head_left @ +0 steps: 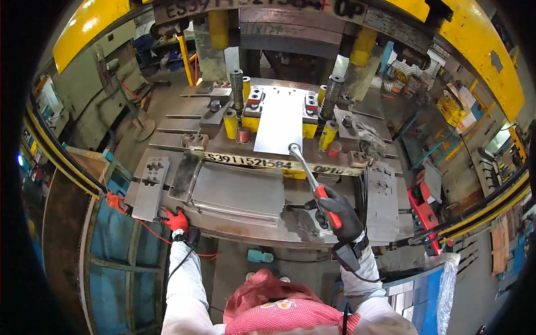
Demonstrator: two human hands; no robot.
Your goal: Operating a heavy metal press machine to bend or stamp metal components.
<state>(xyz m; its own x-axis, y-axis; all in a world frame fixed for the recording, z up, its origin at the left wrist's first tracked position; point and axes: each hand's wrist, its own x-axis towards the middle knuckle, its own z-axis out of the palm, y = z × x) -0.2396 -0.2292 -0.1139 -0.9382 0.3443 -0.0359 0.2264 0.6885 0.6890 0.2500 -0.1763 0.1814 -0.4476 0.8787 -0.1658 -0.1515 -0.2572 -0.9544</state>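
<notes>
My right hand [339, 214], in a dark glove, grips the red handle of a long metal rod tool [304, 167]. Its round tip rests on the near edge of a flat shiny metal sheet [279, 120] lying in the press die [252, 109]. My left hand [177, 220], in a red glove, rests on the front edge of the press bed [245, 226], beside a punched grey plate [148, 187]. A stack of blank metal sheets [240, 192] lies between my two hands.
Yellow guide posts [230, 124] and springs stand around the die. A stack of punched plates [382, 201] lies right of my right hand. The yellow press frame [84, 25] arches overhead. A blue bin [120, 245] stands at the lower left, a red box [424, 209] at the right.
</notes>
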